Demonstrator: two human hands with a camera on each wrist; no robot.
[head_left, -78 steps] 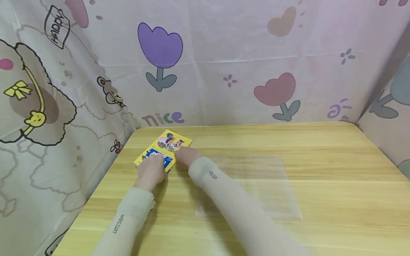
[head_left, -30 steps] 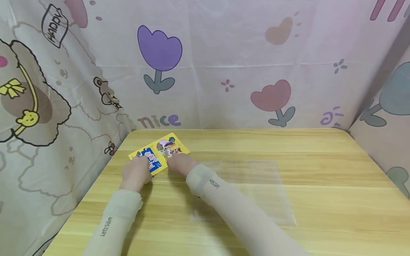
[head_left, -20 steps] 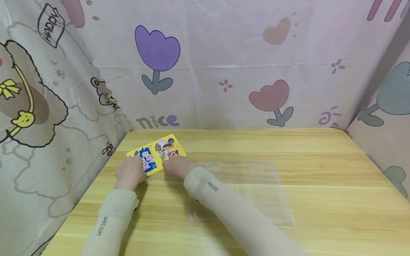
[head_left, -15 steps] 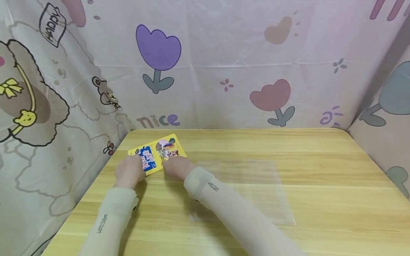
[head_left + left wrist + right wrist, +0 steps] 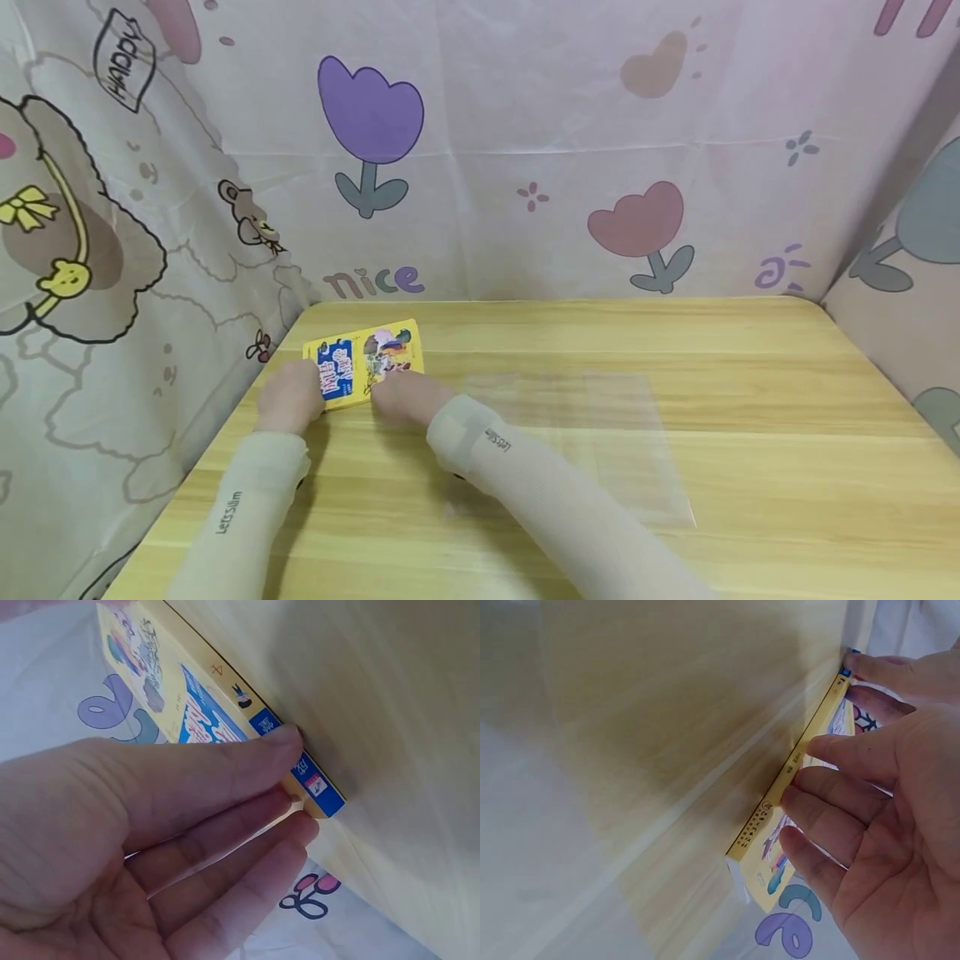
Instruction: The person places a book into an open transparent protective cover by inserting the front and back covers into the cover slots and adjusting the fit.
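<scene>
A yellow book with a blue title panel lies flat near the table's far left corner, turned slightly off square. At its left end my left hand holds the near corner; in the left wrist view the thumb is on the spine, with the fingers bent at the book's end. My right hand holds the near edge towards the right end. In the right wrist view its thumb touches the spine while its fingers rest by the cover. Both hands cover parts of the book.
A clear plastic sheet or sleeve lies on the wooden table, partly under the right forearm. A printed cloth hangs along the back and both sides of the table.
The book has turned clockwise from a steep diagonal to nearly level with the table's back edge. My left hand has moved left with it, and my right hand slightly left and nearer.
</scene>
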